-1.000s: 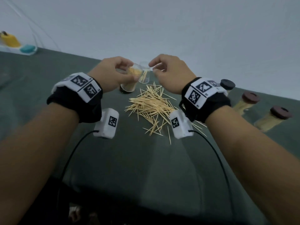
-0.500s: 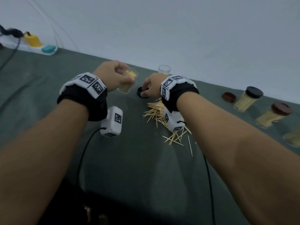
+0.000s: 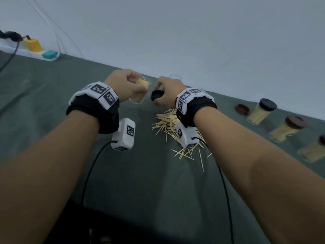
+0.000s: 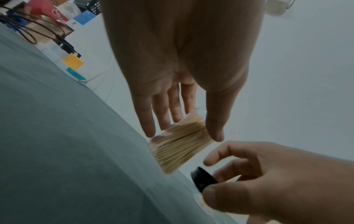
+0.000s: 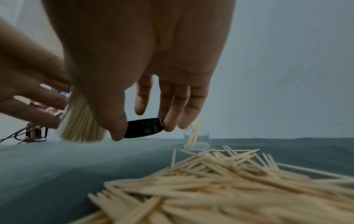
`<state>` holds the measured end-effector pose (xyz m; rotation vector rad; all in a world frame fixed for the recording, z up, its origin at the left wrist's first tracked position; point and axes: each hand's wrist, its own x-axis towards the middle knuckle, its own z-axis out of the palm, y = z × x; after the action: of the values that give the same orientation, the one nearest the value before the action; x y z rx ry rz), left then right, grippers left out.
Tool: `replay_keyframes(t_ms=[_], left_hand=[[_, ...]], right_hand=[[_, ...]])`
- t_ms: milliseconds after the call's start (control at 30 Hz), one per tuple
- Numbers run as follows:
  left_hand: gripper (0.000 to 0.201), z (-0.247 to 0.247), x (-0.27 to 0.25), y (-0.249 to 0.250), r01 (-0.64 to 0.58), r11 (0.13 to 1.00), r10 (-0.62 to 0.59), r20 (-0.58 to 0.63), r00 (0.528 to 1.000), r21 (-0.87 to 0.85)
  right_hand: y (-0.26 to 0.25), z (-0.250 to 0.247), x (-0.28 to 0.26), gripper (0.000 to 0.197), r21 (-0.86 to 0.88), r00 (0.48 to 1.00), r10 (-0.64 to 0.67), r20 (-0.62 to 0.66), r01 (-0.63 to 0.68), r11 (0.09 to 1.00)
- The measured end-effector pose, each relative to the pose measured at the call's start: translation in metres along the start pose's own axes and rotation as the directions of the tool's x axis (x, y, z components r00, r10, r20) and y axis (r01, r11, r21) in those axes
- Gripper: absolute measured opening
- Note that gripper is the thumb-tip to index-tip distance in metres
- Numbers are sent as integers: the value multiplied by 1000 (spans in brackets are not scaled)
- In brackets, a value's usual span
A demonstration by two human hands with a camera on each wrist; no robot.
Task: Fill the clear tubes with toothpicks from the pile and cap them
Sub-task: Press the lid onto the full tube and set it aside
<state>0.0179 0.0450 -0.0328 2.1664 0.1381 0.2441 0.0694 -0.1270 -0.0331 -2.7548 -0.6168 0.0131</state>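
2 hands meet over the table [image 3: 52, 95]: the left hand [image 3: 123, 85] grips a full tube [image 3: 139, 92], the right hand [image 3: 168, 95] pinches a black cap [image 3: 157, 95] beside it. Below the right wrist lies the toothpick pile [image 3: 168, 124]; beyond its fingers, a nearly empty tube [image 5: 196, 139].

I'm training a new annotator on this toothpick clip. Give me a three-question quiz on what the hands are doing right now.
1. True or false: the full tube in the left hand is already capped.
2. What does the right hand pinch? A) black cap B) toothpicks C) brown cap
3. How many capped tubes stand at the right in the head view?

Key: 1 false; 2 A; 3 three, the nearest cut off by the frame edge.
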Motion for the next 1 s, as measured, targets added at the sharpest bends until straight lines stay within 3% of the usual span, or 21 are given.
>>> replay_keyframes(t_ms=[100,333,467,733,1000], left_hand=[[52,6,-5,9,-18,999,18,1,1000,-32],[61,27,-27,38,-70,990,76,50,996,-119],[54,46,-46,53,-89,988,106,143,984,-123],[49,83,-84,79,-214,970,240,337,910,-113],[41,89,-96,81,-241,959,279,351,894,-147]], right_hand=[[11,-17,-12,56,45,998,-13,-61,16,999],[45,-51,-58,28,262,970,125,-210,-67,963],[65,-68,-94,21,333,950,174,-261,-81,940],[93,-88,-166,22,533,968,130,-216,6,846],[91,-78,-188,31,656,998,26,-58,19,755]])
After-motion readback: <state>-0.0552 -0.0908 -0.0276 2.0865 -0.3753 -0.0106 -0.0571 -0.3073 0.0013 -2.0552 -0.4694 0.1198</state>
